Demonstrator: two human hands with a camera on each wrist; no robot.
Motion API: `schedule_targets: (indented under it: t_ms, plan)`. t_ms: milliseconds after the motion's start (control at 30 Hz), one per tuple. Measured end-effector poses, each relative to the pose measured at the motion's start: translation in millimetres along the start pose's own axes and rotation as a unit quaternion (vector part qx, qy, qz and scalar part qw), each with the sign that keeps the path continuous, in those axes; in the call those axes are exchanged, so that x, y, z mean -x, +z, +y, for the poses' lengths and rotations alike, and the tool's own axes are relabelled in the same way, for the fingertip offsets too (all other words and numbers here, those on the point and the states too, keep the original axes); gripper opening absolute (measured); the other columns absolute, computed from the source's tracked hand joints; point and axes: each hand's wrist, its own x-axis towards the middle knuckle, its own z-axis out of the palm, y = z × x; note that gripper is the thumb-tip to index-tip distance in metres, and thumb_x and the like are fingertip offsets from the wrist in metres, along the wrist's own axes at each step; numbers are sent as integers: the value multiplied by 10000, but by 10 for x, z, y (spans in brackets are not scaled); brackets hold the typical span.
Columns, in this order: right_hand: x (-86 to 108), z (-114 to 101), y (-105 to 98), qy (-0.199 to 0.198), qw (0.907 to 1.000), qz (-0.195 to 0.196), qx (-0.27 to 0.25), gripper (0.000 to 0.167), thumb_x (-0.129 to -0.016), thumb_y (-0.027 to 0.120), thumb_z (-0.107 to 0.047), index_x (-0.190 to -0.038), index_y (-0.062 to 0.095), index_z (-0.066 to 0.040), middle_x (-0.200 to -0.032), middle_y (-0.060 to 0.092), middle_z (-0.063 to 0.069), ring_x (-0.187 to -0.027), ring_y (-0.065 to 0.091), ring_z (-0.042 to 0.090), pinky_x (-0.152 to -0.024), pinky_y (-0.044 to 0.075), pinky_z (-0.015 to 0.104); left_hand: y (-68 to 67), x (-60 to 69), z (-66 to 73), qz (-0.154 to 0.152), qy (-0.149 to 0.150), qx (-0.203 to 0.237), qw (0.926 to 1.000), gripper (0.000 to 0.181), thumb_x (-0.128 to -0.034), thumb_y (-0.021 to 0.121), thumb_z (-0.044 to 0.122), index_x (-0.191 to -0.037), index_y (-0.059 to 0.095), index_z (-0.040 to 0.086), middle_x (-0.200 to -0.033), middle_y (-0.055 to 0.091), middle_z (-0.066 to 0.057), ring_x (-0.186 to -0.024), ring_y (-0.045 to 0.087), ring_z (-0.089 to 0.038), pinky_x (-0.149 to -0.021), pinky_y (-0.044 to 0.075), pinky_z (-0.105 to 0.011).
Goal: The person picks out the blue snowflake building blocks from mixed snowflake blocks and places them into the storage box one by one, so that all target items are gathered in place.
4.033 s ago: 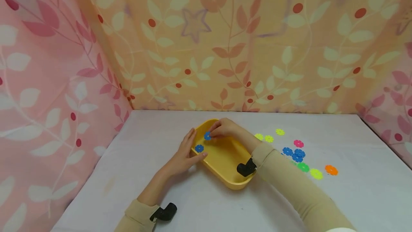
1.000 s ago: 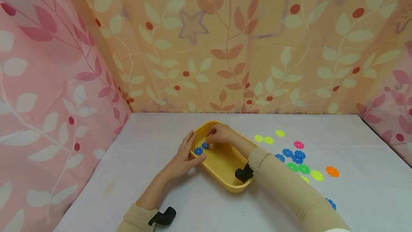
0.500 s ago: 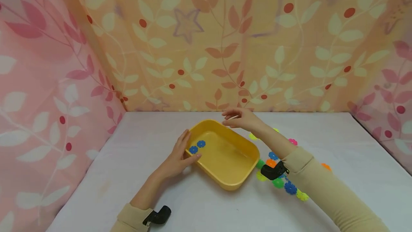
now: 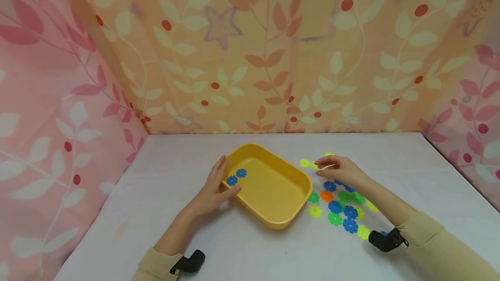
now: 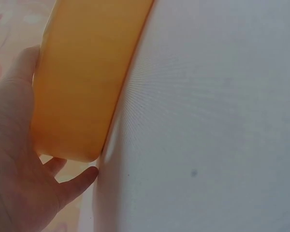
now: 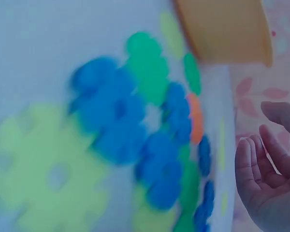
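**Two hands, a yellow tray and loose flower-shaped discs on a white tabletop**

At far left, a pink leaf-patterned cloth (image 4: 35, 112) borders the slanting left edge of the white tabletop (image 4: 238, 255); a broad stretch of surface lies between that edge and the left forearm. The left hand (image 4: 208, 192) grips the tray's left corner, its fingers along the outer wall at the left end and its thumb spread away from them to the near rim. The yellow tray (image 4: 269, 183) lies obliquely near mid-table, its far rim set off from the back edge by a strip of tabletop. Inside, two blue discs (image 4: 241, 173) lie flat near the left end; the tray floor extends to their right. Just outside the right rim lies a green disc (image 4: 314, 197); contact with the tray cannot be told. Beside it are an orange disc (image 4: 327, 196) and, nearer the viewer, a yellow disc (image 4: 315, 210). Further right, a cluster of blue discs (image 4: 350, 225) and others partly overlaps. The right hand (image 4: 343, 171) hovers above the far part of this spread, fingers loosely bent, a gap between them and the thumb. Beyond its forearm, the tabletop continues to the slanting right edge.
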Motion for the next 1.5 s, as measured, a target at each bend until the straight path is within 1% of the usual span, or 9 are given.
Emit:
schedule_targets:
  t_ms: [133, 233, 400, 533, 633, 800, 1133, 1300, 1500]
  plan:
    - [109, 194, -73, 7, 9992, 29, 405, 446, -901, 708, -333, -1237, 628, -51, -1164, 632, 123, -984, 602, 245, -830, 542, 346, -9, -6, 10, 19, 16, -2, 10000, 950, -904, 679, 429, -1578, 86, 119, -1629, -41, -48, -1478, 13, -306, -1134, 109, -591]
    - [181, 275, -110, -64, 9986, 54, 532, 420, -890, 722, -314, -1207, 643, -50, -1123, 637, 108, -954, 588, 240, -805, 537, 308, -13, -8, 20, 12, -11, -3, 10000, 949, -905, 677, 430, -1579, 84, 120, -1629, -42, -43, -1478, 14, -301, -1136, 110, -584]
    - [248, 367, -123, -196, 9962, 29, 846, 383, -860, 756, -302, -1152, 673, -68, -1031, 629, 55, -903, 557, 219, -748, 507, 240, -9, -7, 29, -11, -35, -17, 10000, 943, -908, 676, 421, -1578, 88, 114, -1629, -35, -69, -1478, 19, -304, -1137, 109, -580]
    - [269, 425, -99, -291, 9921, 113, 1215, 361, -828, 786, -314, -1105, 692, -103, -973, 614, 20, -870, 534, 205, -718, 486, 250, -9, 1, 29, -28, -47, 16, 10000, 942, -907, 679, 416, -1577, 90, 115, -1629, -36, -55, -1478, 17, -298, -1138, 106, -579]
    - [280, 437, -83, -345, 9900, 201, 1350, 349, -816, 798, -302, -1086, 695, -107, -940, 601, 12, -851, 521, 199, -692, 481, 241, -12, 7, 22, -8, 0, 33, 10000, 940, -907, 681, 409, -1576, 94, 105, -1628, -30, -70, -1477, 20, -304, -1137, 108, -585]
    - [296, 435, -83, -323, 9906, 221, 1311, 334, -807, 807, -271, -1076, 699, -105, -909, 584, 12, -840, 510, 200, -665, 476, 206, -11, 8, 14, 11, 45, 37, 10000, 936, -908, 678, 415, -1577, 98, 110, -1628, -24, -83, -1477, 25, -305, -1136, 112, -585]
    - [293, 442, -90, -384, 9916, 89, 1236, 306, -819, 797, -260, -1052, 696, -90, -867, 564, 16, -824, 500, 199, -650, 456, 207, -4, 5, 7, 3, 6, 63, 10000, 933, -908, 677, 420, -1578, 100, 121, -1628, -37, -4, -1479, 19, -291, -1139, 106, -578]
    - [295, 439, -81, -368, 9922, 126, 1181, 299, -820, 798, -259, -1035, 692, -79, -849, 560, 20, -819, 505, 199, -644, 458, 196, 0, 5, 5, 18, 30, 37, 10000, 934, -906, 678, 420, -1577, 105, 113, -1629, -29, -19, -1479, 22, -294, -1138, 106, -583]
    - [292, 451, -85, -531, 9898, 232, 1301, 271, -817, 801, -245, -1005, 692, -84, -827, 564, 10, -802, 512, 196, -640, 467, 190, 3, 0, 4, 15, 25, 37, 10000, 929, -908, 676, 413, -1578, 103, 120, -1630, -28, -40, -1479, 19, -297, -1135, 108, -589]
